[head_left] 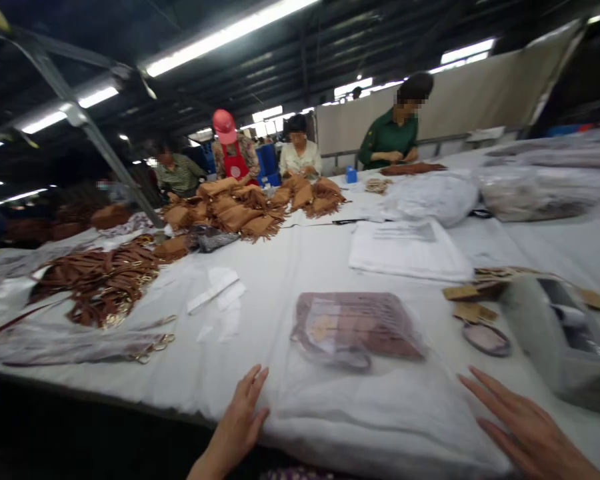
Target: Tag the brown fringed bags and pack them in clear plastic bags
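Note:
A brown bag (360, 327) in a clear plastic wrapper lies on top of a large white translucent bag (360, 413) at the table's front edge. At the left side of that white bag is my left hand (240, 413), fingers apart and nothing in it. My right hand (523, 423) is by its right side, fingers stretched out and holding nothing. Whether either hand touches the plastic I cannot tell. A dark oval ring-shaped item (486, 339) and brown tags (473, 311) lie beyond my right hand.
A grey tape dispenser (555, 340) stands at the right. Brown straps with gold clasps (103, 280) and wrapped straps (80, 347) lie left. Behind are folded white bags (410, 250), brown fringed bags (240, 207) and several people across the table (290, 267).

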`<control>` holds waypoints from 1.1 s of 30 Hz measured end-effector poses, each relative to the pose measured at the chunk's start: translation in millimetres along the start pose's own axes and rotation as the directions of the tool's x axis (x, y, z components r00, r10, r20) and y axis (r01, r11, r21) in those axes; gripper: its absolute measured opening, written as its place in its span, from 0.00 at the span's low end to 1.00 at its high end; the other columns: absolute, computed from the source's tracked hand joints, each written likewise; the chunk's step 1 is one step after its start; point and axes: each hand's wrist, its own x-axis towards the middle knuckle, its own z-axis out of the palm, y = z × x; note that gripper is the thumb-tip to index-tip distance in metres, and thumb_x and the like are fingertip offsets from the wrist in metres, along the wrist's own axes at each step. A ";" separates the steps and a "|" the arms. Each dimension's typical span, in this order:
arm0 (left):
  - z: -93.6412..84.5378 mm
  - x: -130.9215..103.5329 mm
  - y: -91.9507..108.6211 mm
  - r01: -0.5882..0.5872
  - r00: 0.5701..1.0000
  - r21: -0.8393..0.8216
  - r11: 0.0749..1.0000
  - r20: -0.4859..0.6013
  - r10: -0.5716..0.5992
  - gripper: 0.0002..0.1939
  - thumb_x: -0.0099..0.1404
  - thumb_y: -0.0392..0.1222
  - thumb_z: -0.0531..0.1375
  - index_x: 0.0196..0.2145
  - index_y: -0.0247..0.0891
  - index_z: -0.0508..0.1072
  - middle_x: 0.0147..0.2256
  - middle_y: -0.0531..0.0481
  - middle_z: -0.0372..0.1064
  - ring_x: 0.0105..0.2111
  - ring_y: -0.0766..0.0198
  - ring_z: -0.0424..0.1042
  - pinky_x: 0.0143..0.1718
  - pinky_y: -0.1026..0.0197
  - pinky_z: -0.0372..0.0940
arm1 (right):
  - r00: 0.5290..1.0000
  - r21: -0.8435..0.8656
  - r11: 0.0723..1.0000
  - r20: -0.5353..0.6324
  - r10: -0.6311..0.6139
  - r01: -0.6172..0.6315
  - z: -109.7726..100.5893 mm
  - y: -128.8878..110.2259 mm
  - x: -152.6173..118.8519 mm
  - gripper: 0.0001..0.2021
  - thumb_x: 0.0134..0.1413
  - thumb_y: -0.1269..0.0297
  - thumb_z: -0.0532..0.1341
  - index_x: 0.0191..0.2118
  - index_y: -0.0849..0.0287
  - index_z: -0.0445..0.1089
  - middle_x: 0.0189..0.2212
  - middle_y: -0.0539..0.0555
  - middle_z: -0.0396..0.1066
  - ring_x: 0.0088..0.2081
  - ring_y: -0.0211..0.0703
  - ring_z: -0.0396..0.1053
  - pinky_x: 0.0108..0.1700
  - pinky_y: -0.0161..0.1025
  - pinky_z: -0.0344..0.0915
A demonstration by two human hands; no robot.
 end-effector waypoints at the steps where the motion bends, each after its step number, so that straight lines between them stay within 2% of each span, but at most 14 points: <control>1: 0.0 8.4 0.8 -0.071 0.997 0.066 0.995 0.029 0.069 0.35 0.61 0.32 0.53 0.65 0.45 0.50 0.65 0.41 0.49 0.61 0.51 0.56 0.59 0.43 0.59 | 0.993 -0.054 0.998 0.118 -0.030 0.037 -10.4 -4.9 1.0 0.28 0.55 0.61 0.56 0.63 0.49 0.58 0.60 0.59 0.61 0.55 0.55 0.65 0.50 0.51 0.66; 3: 5.4 27.6 4.1 -0.194 0.980 0.177 0.965 0.082 0.182 0.39 0.57 0.26 0.53 0.64 0.46 0.51 0.67 0.41 0.43 0.63 0.49 0.53 0.58 0.42 0.60 | 0.967 -0.104 0.994 0.252 -0.018 0.046 -18.4 -16.7 14.7 0.32 0.51 0.72 0.52 0.64 0.51 0.56 0.63 0.58 0.56 0.60 0.54 0.59 0.55 0.53 0.62; 5: 12.1 44.4 5.7 -0.306 0.951 0.252 0.918 0.116 0.286 0.40 0.55 0.23 0.52 0.63 0.49 0.55 0.68 0.43 0.41 0.63 0.49 0.52 0.58 0.42 0.60 | 0.945 -0.089 0.993 0.324 -0.044 0.077 -17.0 -28.3 32.7 0.35 0.47 0.77 0.51 0.64 0.52 0.57 0.65 0.58 0.53 0.63 0.52 0.54 0.60 0.55 0.56; 6: 14.0 50.7 4.7 -0.375 0.927 0.270 0.887 0.138 0.349 0.39 0.55 0.22 0.51 0.62 0.51 0.57 0.67 0.44 0.43 0.64 0.50 0.52 0.57 0.43 0.61 | 0.931 -0.046 0.991 0.351 -0.100 0.124 -15.7 -33.1 39.3 0.34 0.48 0.77 0.51 0.63 0.51 0.58 0.64 0.57 0.54 0.64 0.51 0.53 0.61 0.56 0.54; 9: 10.9 55.8 -4.5 -0.593 0.805 0.237 0.769 0.176 0.566 0.31 0.61 0.24 0.48 0.58 0.48 0.63 0.62 0.47 0.59 0.62 0.58 0.56 0.57 0.48 0.62 | 0.868 0.179 0.940 0.363 -0.338 0.292 -16.4 -41.0 39.0 0.29 0.54 0.75 0.52 0.62 0.49 0.60 0.59 0.55 0.63 0.61 0.47 0.58 0.62 0.54 0.55; 12: 1.8 37.9 -12.4 -0.722 0.690 0.183 0.667 0.138 0.710 0.21 0.66 0.29 0.49 0.53 0.41 0.67 0.55 0.45 0.69 0.61 0.62 0.58 0.58 0.53 0.62 | 0.853 0.343 0.888 0.314 -0.417 0.308 -25.3 -44.9 13.4 0.25 0.59 0.71 0.53 0.62 0.50 0.59 0.54 0.55 0.69 0.57 0.44 0.64 0.62 0.49 0.57; 14: -0.8 19.8 -10.7 -0.745 0.667 0.184 0.642 0.158 0.728 0.19 0.66 0.30 0.50 0.52 0.39 0.68 0.55 0.43 0.68 0.62 0.61 0.57 0.59 0.53 0.61 | 0.863 0.397 0.883 0.321 -0.391 0.252 -33.2 -51.2 -3.9 0.24 0.60 0.71 0.53 0.61 0.50 0.61 0.53 0.56 0.70 0.55 0.44 0.66 0.61 0.47 0.59; 16: 1.9 5.8 -3.6 -0.728 0.686 0.194 0.658 0.233 0.690 0.22 0.66 0.32 0.52 0.56 0.41 0.65 0.59 0.43 0.63 0.63 0.59 0.55 0.61 0.51 0.59 | 0.871 0.425 0.884 0.340 -0.356 0.195 -39.8 -61.7 -11.2 0.22 0.61 0.70 0.53 0.59 0.50 0.64 0.53 0.57 0.70 0.55 0.45 0.66 0.60 0.46 0.60; 18: 8.9 1.9 5.1 -0.718 0.691 0.187 0.670 0.308 0.654 0.26 0.65 0.36 0.54 0.60 0.45 0.60 0.62 0.43 0.57 0.63 0.56 0.54 0.61 0.49 0.58 | 0.884 0.444 0.881 0.329 -0.332 0.166 -43.3 -73.4 -6.3 0.20 0.62 0.70 0.53 0.57 0.49 0.67 0.52 0.57 0.70 0.55 0.45 0.66 0.60 0.46 0.59; 22: 21.3 19.8 12.3 -0.742 0.666 0.175 0.647 0.295 0.685 0.27 0.67 0.39 0.55 0.62 0.50 0.57 0.63 0.46 0.57 0.64 0.56 0.54 0.63 0.46 0.54 | 0.921 0.442 0.886 0.274 -0.278 0.136 -43.8 -84.2 20.2 0.17 0.63 0.66 0.53 0.56 0.53 0.68 0.53 0.59 0.70 0.57 0.46 0.63 0.62 0.48 0.57; 26: 18.6 33.8 9.6 -0.764 0.645 0.181 0.619 0.247 0.723 0.24 0.68 0.39 0.54 0.60 0.47 0.59 0.62 0.44 0.59 0.64 0.57 0.53 0.63 0.46 0.54 | 0.890 0.413 0.901 0.350 -0.291 0.133 -49.8 -74.8 32.1 0.21 0.62 0.65 0.55 0.60 0.57 0.63 0.56 0.62 0.67 0.58 0.47 0.62 0.62 0.47 0.55; 29: 16.7 31.7 15.8 -0.806 0.590 0.147 0.573 0.266 0.762 0.21 0.68 0.36 0.53 0.58 0.45 0.62 0.59 0.45 0.63 0.64 0.59 0.53 0.62 0.50 0.55 | 0.823 0.474 0.861 0.403 -0.401 0.187 -55.7 -74.5 31.1 0.19 0.63 0.67 0.54 0.59 0.51 0.64 0.56 0.58 0.67 0.59 0.46 0.61 0.62 0.48 0.56; 31: 19.3 30.7 24.2 -0.841 0.534 0.073 0.537 0.281 0.798 0.19 0.68 0.34 0.52 0.56 0.42 0.64 0.56 0.46 0.67 0.62 0.62 0.56 0.62 0.54 0.56 | 0.778 0.522 0.828 0.426 -0.462 0.205 -54.9 -80.3 31.1 0.19 0.64 0.68 0.54 0.58 0.48 0.65 0.55 0.57 0.67 0.58 0.44 0.62 0.62 0.49 0.56; 33: 23.3 34.2 31.5 -0.862 0.487 -0.007 0.506 0.261 0.833 0.15 0.69 0.34 0.51 0.52 0.40 0.68 0.52 0.46 0.71 0.60 0.64 0.60 0.61 0.57 0.57 | 0.794 0.547 0.812 0.394 -0.463 0.202 -48.8 -84.2 32.2 0.18 0.64 0.69 0.53 0.57 0.50 0.66 0.54 0.57 0.69 0.57 0.44 0.64 0.62 0.48 0.57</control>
